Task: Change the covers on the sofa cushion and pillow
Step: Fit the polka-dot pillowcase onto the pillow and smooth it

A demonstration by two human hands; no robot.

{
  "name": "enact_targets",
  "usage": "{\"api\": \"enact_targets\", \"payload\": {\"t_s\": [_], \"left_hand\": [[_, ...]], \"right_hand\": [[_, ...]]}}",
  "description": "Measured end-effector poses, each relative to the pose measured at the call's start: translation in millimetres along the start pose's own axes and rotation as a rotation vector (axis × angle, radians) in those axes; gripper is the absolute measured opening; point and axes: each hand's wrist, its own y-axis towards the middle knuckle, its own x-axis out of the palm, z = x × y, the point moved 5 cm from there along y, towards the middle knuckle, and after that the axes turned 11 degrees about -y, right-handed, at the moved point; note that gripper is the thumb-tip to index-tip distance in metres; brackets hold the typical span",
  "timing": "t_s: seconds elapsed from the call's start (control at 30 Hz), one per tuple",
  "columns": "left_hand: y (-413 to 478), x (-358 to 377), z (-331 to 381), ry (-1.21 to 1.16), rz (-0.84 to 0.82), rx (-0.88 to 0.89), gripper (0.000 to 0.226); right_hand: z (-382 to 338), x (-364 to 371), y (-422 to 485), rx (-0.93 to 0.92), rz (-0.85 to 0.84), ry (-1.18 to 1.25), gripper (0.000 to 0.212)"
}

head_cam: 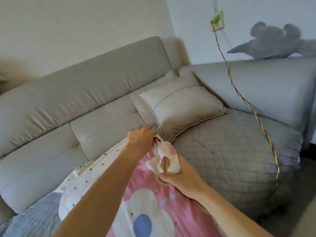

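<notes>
A pink cover [150, 207] with white flowers and a dotted white side lies on the sofa seat in front of me, filled out as if something is inside. My left hand [142, 138] pinches its far corner, fingers curled into the bunched fabric. My right hand [179, 177] grips the same end a little nearer, thumb pressed over a fold. A beige cushion [184, 106] with piped edges leans against the sofa back just beyond my hands.
The beige sofa backrest [82, 93] runs along the left. A grey quilted seat cover [230, 151] spreads to the right. A braided cable [253, 113] hangs from a wall socket [217, 20] across the seat. A grey plush toy [277, 41] lies on the armrest.
</notes>
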Motion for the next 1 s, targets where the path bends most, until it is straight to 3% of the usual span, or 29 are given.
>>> {"api": "enact_targets", "payload": {"t_s": [0.17,0.33,0.47,0.57,0.67,0.77,0.87,0.93,1.0], "left_hand": [[2,-43,-10,-0.366,0.032,-0.034,0.021],[-50,-113,-33,-0.491,0.112,-0.082,0.013],[-98,-132,-43,-0.559,0.221,-0.101,0.017],[-136,-128,-55,-0.601,0.312,-0.071,0.022],[-175,-101,-67,-0.585,0.39,0.0,0.031],[-195,-81,-107,-0.494,0.571,-0.212,0.031],[-211,-44,-137,-0.516,0.468,-0.411,0.018],[-218,-7,-140,-0.541,0.301,-0.455,0.031],[-226,24,-140,-0.616,0.241,-0.541,0.042]], "right_hand": [[-36,9,-3,-0.209,0.118,-0.193,0.012],[-105,53,-9,-0.513,0.292,-0.563,0.05],[-154,94,-1,-0.62,0.312,-0.674,0.045],[-150,101,18,-0.45,0.223,-0.729,0.041],[-110,94,39,-0.223,0.133,-0.747,0.054],[-72,76,43,-0.116,0.066,-0.694,0.066],[-38,58,39,-0.025,0.01,-0.659,0.064],[-23,50,29,0.031,0.013,-0.623,0.058],[-11,43,17,0.087,0.031,-0.569,0.058]]}}
